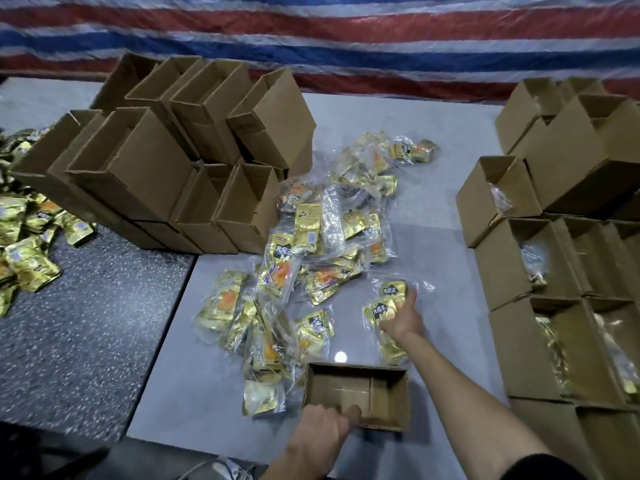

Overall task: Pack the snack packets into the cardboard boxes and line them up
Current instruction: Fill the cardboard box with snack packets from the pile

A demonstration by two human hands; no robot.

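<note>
fingers of the left hand curl over the near rim of an open cardboard box at six o'clock. right hand, at one o'clock from it, clutches a clear bag of gold snack packets. loose packets pile at twelve; packed boxes line three o'clock. empty boxes stack at ten.

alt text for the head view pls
Right hand grips a clear bag of gold snack packets; left hand holds the near rim of an empty cardboard box. A loose packet pile lies between stacked boxes.
</note>
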